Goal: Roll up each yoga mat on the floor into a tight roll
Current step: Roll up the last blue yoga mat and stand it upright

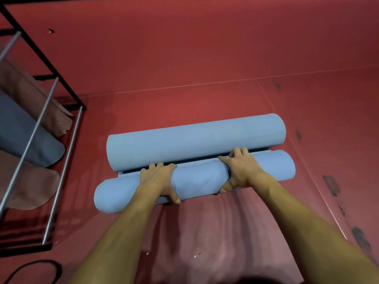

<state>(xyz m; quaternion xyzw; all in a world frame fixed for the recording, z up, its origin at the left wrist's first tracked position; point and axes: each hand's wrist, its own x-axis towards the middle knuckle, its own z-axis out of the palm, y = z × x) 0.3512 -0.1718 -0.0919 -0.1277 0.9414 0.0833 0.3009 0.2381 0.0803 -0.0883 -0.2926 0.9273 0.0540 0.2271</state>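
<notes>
Gripping the near blue roll [196,179], both hands; no writing shows.

dim reddish light | soft overall blur | edges bowed | arm shadows below

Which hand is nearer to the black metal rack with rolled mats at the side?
The left hand. It grips the near light blue rolled yoga mat on the side towards the black metal rack; the right hand grips it farther away.
</notes>
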